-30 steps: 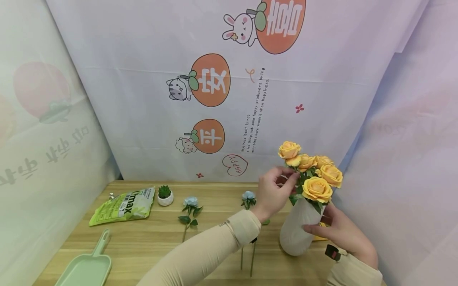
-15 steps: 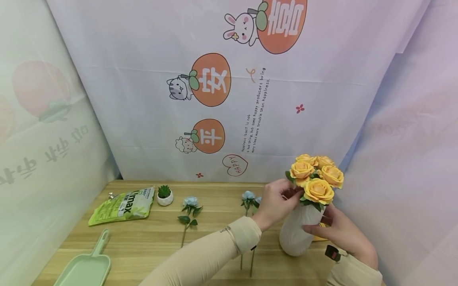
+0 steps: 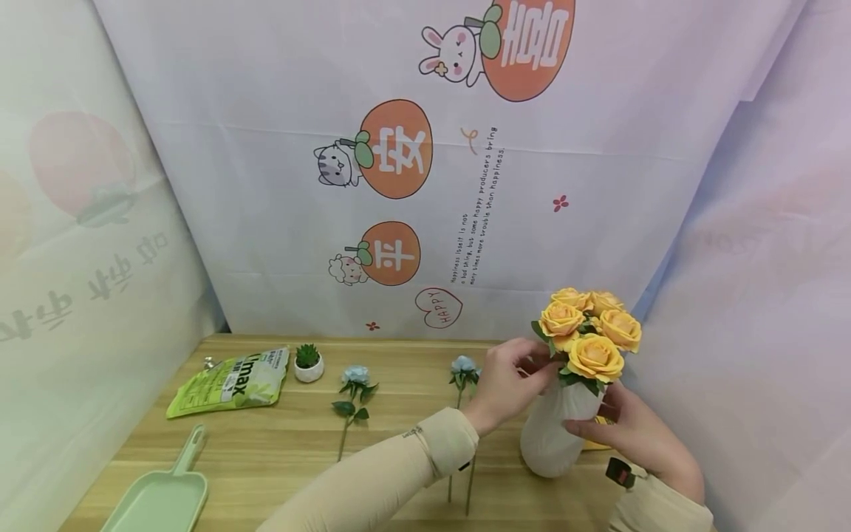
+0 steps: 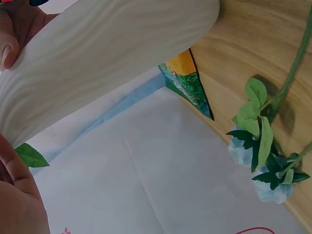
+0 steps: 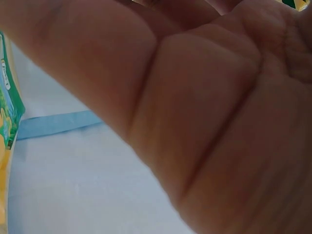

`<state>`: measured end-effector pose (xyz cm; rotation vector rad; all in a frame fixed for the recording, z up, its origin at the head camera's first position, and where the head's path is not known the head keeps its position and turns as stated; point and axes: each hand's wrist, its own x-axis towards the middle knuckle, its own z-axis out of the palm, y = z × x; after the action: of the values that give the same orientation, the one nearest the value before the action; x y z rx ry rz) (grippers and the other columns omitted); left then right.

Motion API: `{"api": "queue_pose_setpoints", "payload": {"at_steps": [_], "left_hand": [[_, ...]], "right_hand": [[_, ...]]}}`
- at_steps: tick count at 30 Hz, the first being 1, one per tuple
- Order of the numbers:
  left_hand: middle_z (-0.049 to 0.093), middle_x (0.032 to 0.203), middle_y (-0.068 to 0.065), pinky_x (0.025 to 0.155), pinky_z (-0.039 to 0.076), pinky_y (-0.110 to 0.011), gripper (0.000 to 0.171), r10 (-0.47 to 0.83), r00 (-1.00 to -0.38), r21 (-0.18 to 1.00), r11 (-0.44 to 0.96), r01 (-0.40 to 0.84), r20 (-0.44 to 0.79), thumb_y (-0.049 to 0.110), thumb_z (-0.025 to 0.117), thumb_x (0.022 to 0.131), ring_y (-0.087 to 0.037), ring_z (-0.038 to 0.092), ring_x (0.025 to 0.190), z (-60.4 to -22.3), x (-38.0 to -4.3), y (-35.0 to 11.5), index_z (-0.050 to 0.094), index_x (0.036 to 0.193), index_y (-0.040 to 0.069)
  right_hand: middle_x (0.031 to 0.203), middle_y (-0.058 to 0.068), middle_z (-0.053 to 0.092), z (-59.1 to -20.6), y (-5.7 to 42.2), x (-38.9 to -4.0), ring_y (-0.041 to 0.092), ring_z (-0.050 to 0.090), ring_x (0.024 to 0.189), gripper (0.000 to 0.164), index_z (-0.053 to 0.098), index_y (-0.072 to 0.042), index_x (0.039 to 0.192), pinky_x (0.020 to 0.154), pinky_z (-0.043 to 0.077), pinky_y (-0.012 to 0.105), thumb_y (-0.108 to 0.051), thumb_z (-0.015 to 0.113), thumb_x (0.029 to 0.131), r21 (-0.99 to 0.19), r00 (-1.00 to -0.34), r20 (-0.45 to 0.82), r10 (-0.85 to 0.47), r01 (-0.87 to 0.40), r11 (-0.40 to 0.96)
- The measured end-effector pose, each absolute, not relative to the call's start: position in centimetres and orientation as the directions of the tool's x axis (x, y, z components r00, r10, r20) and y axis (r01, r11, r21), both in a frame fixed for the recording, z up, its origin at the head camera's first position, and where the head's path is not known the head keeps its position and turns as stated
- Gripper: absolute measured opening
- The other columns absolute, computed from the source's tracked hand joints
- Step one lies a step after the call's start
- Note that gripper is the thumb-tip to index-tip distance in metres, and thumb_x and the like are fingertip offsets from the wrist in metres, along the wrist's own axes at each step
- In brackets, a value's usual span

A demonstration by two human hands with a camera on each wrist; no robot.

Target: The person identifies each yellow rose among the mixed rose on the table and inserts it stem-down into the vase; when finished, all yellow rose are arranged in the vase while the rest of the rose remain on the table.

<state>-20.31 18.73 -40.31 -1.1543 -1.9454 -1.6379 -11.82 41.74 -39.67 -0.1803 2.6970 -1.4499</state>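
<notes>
In the head view a ribbed white vase (image 3: 550, 437) stands on the right side of the table with several yellow artificial roses (image 3: 595, 357) in its mouth. My right hand (image 3: 641, 437) grips the vase from its right side, thumb across the front. At the mouth my left hand (image 3: 507, 380) pinches the stem below the front-left yellow rose (image 3: 561, 320); the petals and leaves partly cover the fingertips. The left wrist view shows the vase (image 4: 112, 63) between both hands, a green leaf (image 4: 32, 155) beside the left one. My right palm (image 5: 204, 107) fills the right wrist view.
Blue artificial roses (image 3: 463, 364) lie near the left forearm, another blue rose (image 3: 355, 375) further left. A potted succulent (image 3: 308, 363), a green snack pouch (image 3: 233, 384) and a green dustpan (image 3: 159, 499) occupy the table's left. A yellow packet (image 4: 181, 68) is behind the vase.
The front-left yellow rose, held above the others a second ago, has gone down level with the bunch, and my left hand has lowered slightly with it. The right hand stays on the vase.
</notes>
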Motion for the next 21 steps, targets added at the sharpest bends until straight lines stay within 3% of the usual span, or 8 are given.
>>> {"api": "queue_pose_setpoints", "payload": {"at_steps": [12, 21], "left_hand": [[0.069, 0.09, 0.005, 0.058, 0.063, -0.024, 0.01, 0.336, -0.69, 0.742, -0.045, 0.668, 0.641, 0.018, 0.077, 0.103, 0.002, 0.067, 0.066, -41.2, -20.6, 15.8, 0.08, 0.112, 0.014], [0.073, 0.1, 0.005, 0.069, 0.065, -0.028, 0.02, 0.313, -0.757, 0.795, 0.013, 0.607, 0.573, 0.025, 0.081, 0.101, -0.006, 0.072, 0.079, -42.5, -21.6, 11.0, 0.078, 0.12, 0.018]], "right_hand": [[0.158, 0.024, 0.049, -39.7, 41.5, -11.9, 0.045, 0.059, 0.134, 0.092, 0.028, -0.006, 0.167, 0.084, 0.062, 0.037, -0.031, 0.083, 0.098, -0.831, -0.991, -0.062, -0.122, -0.016, 0.556], [0.156, 0.024, 0.05, -40.0, 41.9, -12.1, 0.044, 0.06, 0.132, 0.09, 0.029, -0.005, 0.166, 0.083, 0.063, 0.036, -0.029, 0.083, 0.098, -0.827, -0.991, -0.061, -0.115, -0.015, 0.562]]}}
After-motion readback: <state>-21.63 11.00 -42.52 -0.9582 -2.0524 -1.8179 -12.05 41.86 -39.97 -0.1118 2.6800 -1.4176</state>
